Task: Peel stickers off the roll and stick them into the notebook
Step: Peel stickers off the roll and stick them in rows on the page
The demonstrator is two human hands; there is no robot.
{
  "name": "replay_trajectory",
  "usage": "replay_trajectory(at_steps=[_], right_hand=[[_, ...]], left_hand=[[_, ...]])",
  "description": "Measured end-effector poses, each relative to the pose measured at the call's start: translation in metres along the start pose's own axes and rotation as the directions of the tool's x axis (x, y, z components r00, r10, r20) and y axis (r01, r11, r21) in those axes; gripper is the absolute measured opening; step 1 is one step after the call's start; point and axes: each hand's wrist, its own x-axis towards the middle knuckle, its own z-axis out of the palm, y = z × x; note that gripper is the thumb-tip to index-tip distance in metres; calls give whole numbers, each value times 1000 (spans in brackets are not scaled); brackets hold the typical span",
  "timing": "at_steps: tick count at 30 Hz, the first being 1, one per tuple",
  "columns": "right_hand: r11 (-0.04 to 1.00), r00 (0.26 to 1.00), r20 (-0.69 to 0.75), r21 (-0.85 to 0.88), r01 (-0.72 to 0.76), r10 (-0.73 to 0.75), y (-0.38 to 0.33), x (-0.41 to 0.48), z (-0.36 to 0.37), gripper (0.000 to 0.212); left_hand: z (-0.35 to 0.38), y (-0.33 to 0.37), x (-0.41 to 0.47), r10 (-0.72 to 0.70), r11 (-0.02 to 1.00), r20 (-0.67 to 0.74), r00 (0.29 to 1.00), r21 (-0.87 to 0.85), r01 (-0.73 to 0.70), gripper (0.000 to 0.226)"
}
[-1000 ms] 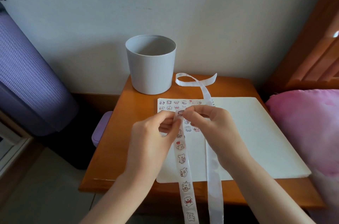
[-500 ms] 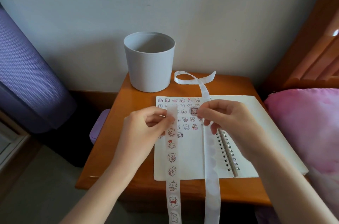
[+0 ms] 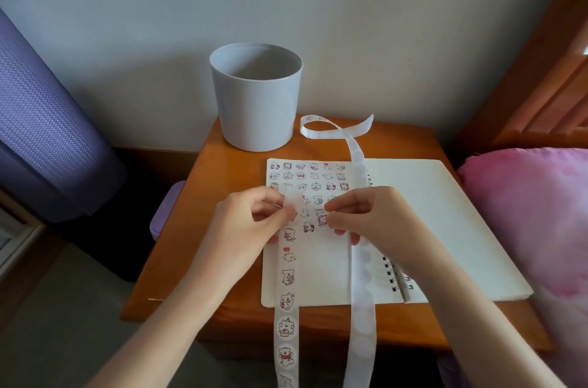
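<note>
Half a second on, both hands sit lower over the page: the right hand (image 3: 366, 216) has carried its small bear sticker (image 3: 322, 221) down from the upper rows to the end of the lowest row, and the left hand (image 3: 254, 219) has followed it down with the strip.

That sticker is pinched between the right thumb and forefinger, held at or just above the paper; whether it touches yet cannot be told. The left thumb and forefinger are pressed together on the long white paper strip of printed bear stickers (image 3: 288, 279), which runs down the left page and hangs off the front edge of the small orange-brown wooden table (image 3: 197, 228). The open white spiral-bound notebook (image 3: 429, 228) already carries several rows of stickers on its left page.

Risks, as I judge them: the sticker may land crooked or overlap its neighbour, because the fingertips cover its edge and hide the row. It may also cling to the fingertip and lift as the hand withdraws. The empty white backing ribbon (image 3: 361, 292) lies along the spiral under the right hand, so the sticker could catch on it. The hanging strip's weight may drag it from the left grip. The pale grey plastic tub (image 3: 256, 98) stands well clear.
</note>
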Motion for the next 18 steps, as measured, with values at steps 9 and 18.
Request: replay_trajectory(at_steps=[9,18], right_hand=[[998,998,7,-28,-56,57,2,1,-1,4],[997,997,-55,-46,-54,52,3,1,3,3]], left_hand=[[-1,-2,-1,-3,999,-10,1000,34,3,13],[-1,-2,-2,-2,999,1,1000,50,2,4]])
